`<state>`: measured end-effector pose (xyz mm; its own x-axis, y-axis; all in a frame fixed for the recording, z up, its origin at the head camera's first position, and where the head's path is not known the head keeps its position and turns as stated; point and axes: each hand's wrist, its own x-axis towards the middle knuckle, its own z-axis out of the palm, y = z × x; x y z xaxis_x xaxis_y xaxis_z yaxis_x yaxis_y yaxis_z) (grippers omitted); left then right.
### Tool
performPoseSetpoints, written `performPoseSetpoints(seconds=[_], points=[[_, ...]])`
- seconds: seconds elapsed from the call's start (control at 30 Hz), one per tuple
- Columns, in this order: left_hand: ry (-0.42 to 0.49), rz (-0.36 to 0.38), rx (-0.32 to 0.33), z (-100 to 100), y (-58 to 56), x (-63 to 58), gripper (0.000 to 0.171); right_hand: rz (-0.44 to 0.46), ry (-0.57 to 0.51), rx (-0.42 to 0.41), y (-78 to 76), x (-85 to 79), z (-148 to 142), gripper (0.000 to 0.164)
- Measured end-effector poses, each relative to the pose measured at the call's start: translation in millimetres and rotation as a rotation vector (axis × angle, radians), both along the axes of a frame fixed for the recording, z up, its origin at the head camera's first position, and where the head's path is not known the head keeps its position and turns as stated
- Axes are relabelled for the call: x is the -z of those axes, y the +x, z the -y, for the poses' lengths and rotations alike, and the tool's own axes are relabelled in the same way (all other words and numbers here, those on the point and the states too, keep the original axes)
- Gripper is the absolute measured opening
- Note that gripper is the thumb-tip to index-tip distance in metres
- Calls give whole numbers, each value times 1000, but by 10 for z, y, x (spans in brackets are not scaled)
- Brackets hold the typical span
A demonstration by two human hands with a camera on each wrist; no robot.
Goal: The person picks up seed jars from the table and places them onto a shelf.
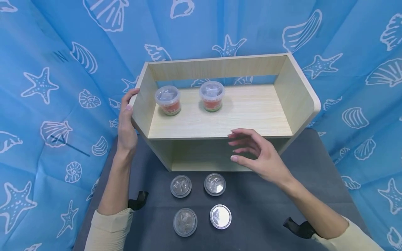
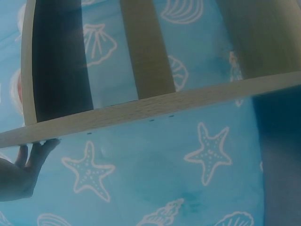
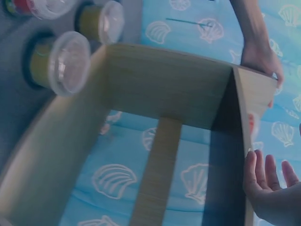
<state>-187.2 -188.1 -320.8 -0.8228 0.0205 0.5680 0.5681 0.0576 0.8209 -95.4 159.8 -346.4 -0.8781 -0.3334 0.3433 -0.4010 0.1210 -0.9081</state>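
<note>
A pale wooden two-tier shelf (image 1: 251, 125) stands on the dark table. My left hand (image 1: 127, 122) holds its left side panel (image 1: 142, 101) by the edge, fingertips lapping over it. In the left wrist view, fingers of that hand (image 2: 37, 155) meet the panel's outer face. My right hand (image 1: 260, 153) hovers by the front edge of the middle board, fingers loosely bent and apart, holding nothing. On the upper board, toward the left, sit two lidded plastic cups, a left one (image 1: 169, 101) and a right one (image 1: 212, 97), both with reddish and green sides.
Several more lidded plastic cups stand on the table before the shelf, among them a back-left one (image 1: 180, 186) and a front-right one (image 1: 220, 217). A blue curtain (image 1: 41, 115) with white shells and starfish hangs behind and at both sides. The lower compartment (image 1: 201, 155) lies in shade.
</note>
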Motion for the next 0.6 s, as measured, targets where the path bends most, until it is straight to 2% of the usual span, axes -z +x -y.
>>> performPoseSetpoints(seconds=[0.2, 0.43, 0.6], points=[[7, 3, 16, 5, -5, 9, 50, -7, -4, -43, 88, 193, -18, 64], [2, -2, 9, 4, -11, 17, 49, 61, -6, -63, 187, 391, -48, 65], [-6, 0, -3, 5, -11, 20, 49, 74, -21, -76, 257, 568, -40, 65]])
